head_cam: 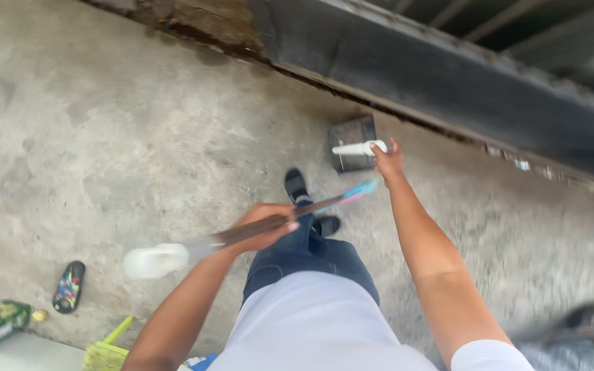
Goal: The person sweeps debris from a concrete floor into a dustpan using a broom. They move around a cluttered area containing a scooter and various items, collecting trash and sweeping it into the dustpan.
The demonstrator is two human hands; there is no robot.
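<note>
While our left hand [264,225] clamps a caulking gun [242,233], right-hand fingers [390,159] pinch a white sealant tube [359,148] (blurred). Loose grip; we judge it could drop onto the concrete floor [104,137].

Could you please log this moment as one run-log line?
left hand: holds long stick | right hand: grips white tube | dark box: on concrete floor by tube

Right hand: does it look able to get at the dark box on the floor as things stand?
Probably yes. The right hand is stretched out right at the dark box, with nothing between them, though it already grips a white tube, which leaves few fingers free. The left hand holds a long stick well clear.
</note>
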